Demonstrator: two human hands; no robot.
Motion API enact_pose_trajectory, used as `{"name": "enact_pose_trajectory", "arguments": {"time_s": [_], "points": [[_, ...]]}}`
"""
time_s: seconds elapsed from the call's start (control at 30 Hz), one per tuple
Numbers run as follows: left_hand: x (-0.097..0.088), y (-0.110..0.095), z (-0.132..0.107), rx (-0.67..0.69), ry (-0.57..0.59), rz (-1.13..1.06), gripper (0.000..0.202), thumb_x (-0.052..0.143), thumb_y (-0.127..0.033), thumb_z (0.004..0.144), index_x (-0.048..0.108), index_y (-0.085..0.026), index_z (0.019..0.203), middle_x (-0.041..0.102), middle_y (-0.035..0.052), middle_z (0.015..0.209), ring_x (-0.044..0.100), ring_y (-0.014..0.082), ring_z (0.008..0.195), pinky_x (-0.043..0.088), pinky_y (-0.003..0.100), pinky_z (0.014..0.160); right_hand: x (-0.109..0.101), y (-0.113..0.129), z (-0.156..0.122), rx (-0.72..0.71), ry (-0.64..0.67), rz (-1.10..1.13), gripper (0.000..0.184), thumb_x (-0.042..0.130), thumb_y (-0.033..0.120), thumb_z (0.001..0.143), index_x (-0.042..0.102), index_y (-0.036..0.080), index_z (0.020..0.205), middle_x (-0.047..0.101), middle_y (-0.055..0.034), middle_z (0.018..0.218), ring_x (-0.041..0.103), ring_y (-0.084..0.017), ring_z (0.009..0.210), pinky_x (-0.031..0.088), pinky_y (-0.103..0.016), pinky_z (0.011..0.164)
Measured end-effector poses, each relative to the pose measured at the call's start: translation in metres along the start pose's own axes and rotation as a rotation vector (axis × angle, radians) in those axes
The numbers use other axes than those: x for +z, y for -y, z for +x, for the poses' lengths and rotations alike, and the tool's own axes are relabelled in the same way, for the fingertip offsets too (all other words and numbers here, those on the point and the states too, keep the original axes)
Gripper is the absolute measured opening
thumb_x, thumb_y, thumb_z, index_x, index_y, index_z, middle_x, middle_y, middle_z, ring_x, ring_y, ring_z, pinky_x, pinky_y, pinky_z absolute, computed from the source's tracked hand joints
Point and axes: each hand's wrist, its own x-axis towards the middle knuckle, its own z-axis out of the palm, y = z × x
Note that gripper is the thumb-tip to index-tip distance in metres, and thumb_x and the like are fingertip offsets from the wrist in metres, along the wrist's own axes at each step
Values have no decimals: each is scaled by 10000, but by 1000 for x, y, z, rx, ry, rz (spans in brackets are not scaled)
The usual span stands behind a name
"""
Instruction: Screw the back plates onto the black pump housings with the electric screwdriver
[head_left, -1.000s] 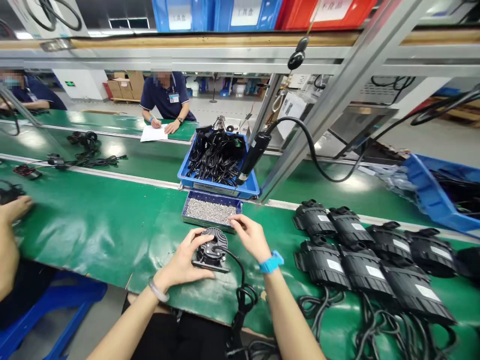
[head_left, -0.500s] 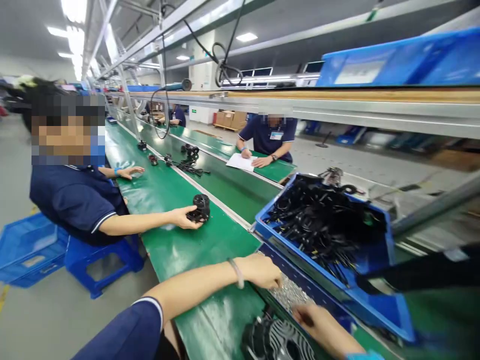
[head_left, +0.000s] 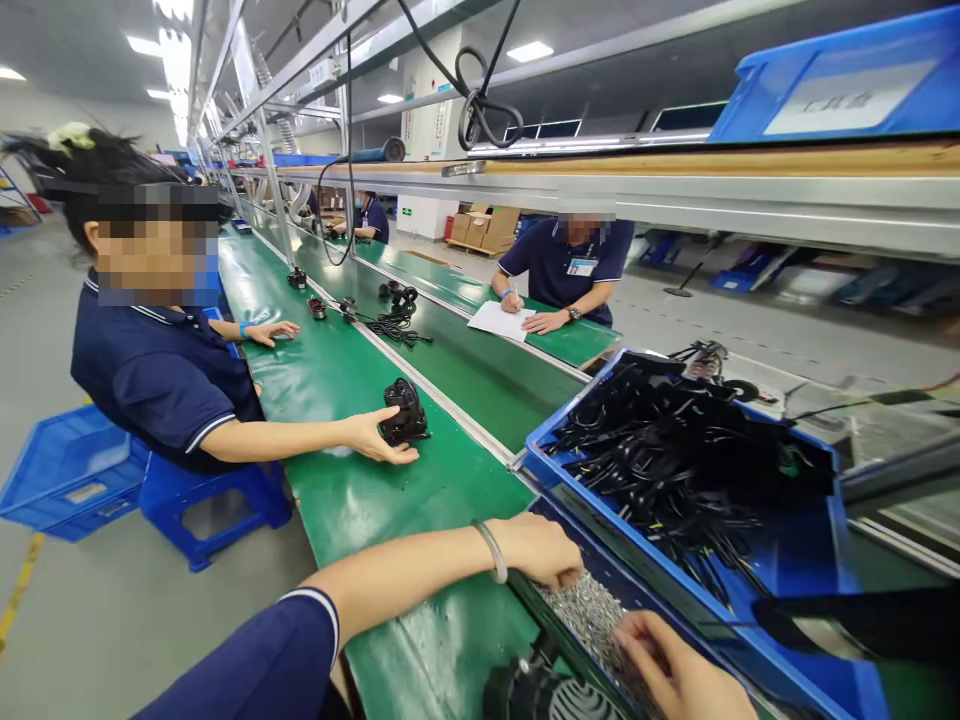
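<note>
My left hand (head_left: 541, 550), with a bangle on its wrist, has its fingers curled down at the far end of a dark blue bin (head_left: 551, 508). Inside lies a heap of small silvery metal pieces that look like screws (head_left: 589, 605). At the near end of the heap, my right hand (head_left: 679, 665) has its thumb and fingers drawn together. Whatever is in either hand's fingers is too small or hidden to make out. A black round motor-like part with a ribbed face (head_left: 574, 700) sits on the green bench beside the bin, partly cut off below.
A large blue crate (head_left: 536, 445) of black cables (head_left: 667, 460) stands right of the bin. At left, a co-worker's hand (head_left: 375, 438) holds a black part (head_left: 405, 412) on the green bench (head_left: 330, 500). Across the line, another person writes on paper (head_left: 501, 320).
The view has swung a little right. My right hand has come further into view over the screw heap. The co-worker's black part has been turned in the hand.
</note>
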Motion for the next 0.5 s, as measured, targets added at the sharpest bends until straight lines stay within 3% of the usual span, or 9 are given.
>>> {"name": "enact_pose_trajectory", "arguments": {"time_s": [0.13, 0.27, 0.37, 0.5], "points": [[-15, -9, -34, -7, -246, -108, 156, 702, -134, 836, 767, -218, 950, 794, 43, 934, 739, 208, 891, 574, 285, 745, -21, 38, -21, 47, -228, 41, 331, 658, 599, 788, 737, 277, 798, 785, -40, 739, 713, -218, 528, 577, -274, 496], [-16, -25, -77, 38, -449, -297, 226, 615, -83, 863, 761, -181, 1004, 785, 58, 973, 733, 181, 905, 590, 282, 840, -35, 105, -65, 47, -338, 242, 367, 688, 594, 832, 771, 237, 841, 774, -64, 779, 701, -207, 572, 621, -290, 562], [-6, -35, -108, 85, -536, -467, 277, 556, -86, 896, 738, -162, 1089, 777, 73, 970, 734, 183, 907, 609, 289, 816, -30, 145, -93, 71, -395, 377, 314, 690, 511, 885, 781, 216, 829, 774, -82, 821, 702, -196, 609, 624, -283, 533], [17, -45, -148, 61, -693, -806, 222, 641, -185, 891, 732, -153, 1091, 770, 96, 999, 742, 171, 806, 635, 292, 758, -6, 161, -124, 78, -465, 479, 223, 707, 396, 912, 749, 193, 831, 768, -83, 776, 735, -189, 642, 621, -247, 532]]}}
